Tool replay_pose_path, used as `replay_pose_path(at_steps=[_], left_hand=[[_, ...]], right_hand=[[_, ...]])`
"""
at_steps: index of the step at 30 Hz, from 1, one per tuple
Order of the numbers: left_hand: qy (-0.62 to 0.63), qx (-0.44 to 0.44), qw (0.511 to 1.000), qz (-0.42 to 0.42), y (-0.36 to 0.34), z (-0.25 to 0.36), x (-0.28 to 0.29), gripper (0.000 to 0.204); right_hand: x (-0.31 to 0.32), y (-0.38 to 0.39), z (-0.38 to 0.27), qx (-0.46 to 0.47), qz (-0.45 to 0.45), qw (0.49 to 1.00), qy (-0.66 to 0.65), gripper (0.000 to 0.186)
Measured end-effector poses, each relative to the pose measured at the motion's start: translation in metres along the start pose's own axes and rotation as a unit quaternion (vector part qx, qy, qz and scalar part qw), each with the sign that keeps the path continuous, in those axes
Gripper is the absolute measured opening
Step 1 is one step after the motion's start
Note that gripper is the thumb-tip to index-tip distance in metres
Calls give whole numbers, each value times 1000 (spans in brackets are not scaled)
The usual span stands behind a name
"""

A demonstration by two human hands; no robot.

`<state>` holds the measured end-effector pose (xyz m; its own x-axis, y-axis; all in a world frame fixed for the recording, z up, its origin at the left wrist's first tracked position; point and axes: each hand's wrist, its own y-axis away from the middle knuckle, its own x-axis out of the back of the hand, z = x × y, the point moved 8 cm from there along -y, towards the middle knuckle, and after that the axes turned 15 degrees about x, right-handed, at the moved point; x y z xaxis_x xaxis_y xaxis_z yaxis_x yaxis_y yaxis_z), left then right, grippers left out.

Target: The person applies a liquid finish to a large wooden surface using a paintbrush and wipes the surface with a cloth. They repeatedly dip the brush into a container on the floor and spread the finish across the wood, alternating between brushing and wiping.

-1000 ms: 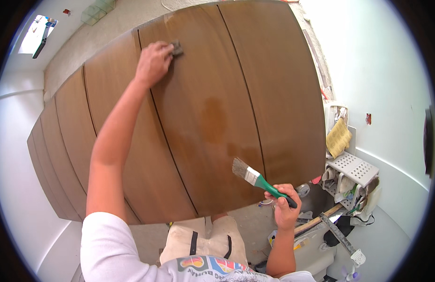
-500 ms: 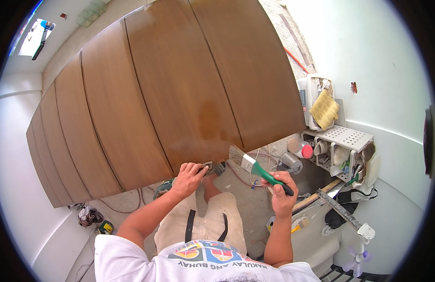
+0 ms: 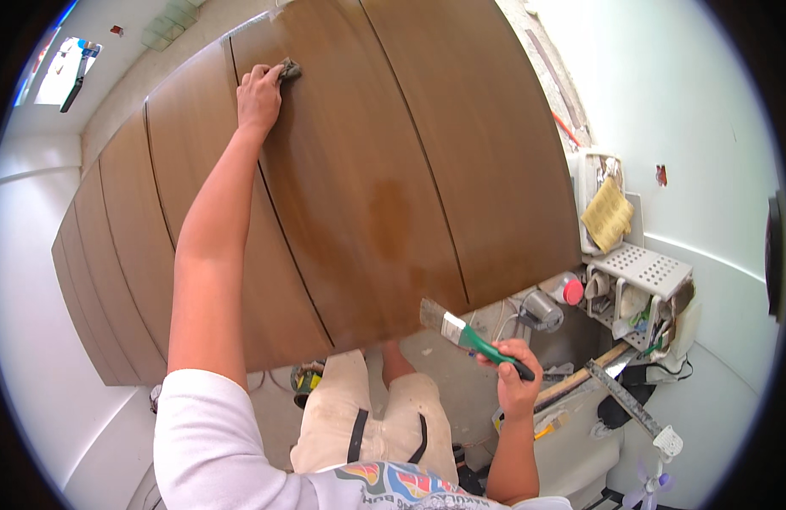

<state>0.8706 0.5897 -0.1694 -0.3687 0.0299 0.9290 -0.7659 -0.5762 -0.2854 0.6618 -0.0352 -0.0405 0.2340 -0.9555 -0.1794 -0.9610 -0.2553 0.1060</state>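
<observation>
A large brown wooden panel [image 3: 350, 161] with dark grooves lies in front of me. My left hand [image 3: 259, 98] reaches to its far part, fingers closed on a small crumpled dark rag [image 3: 291, 70] pressed to the surface beside a groove. Off the panel's near edge, my right hand [image 3: 519, 374] grips a paintbrush [image 3: 482, 342] by its green handle. The brush's bristles point up and left, close to that edge. A darker, wet-looking patch shows near the panel's middle.
At the right stand a white perforated rack [image 3: 644, 268] with tools, a container with a yellow sandpaper sheet [image 3: 608, 214], a metal can [image 3: 541, 310] and a red-lidded jar [image 3: 571, 289]. A wooden strip [image 3: 584, 374] lies beside my right forearm. White walls rise on both sides.
My left hand has moved with the rag from the panel's near edge to its far part. My right hand, still gripping the paintbrush, sits slightly lower in view.
</observation>
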Motion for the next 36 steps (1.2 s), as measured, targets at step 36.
replay_pose_path(at_steps=[36], left_hand=[[-28,-76,995,-56,184,98,75,39]], right_hand=[[45,1,-54,85,23,996,0,33]])
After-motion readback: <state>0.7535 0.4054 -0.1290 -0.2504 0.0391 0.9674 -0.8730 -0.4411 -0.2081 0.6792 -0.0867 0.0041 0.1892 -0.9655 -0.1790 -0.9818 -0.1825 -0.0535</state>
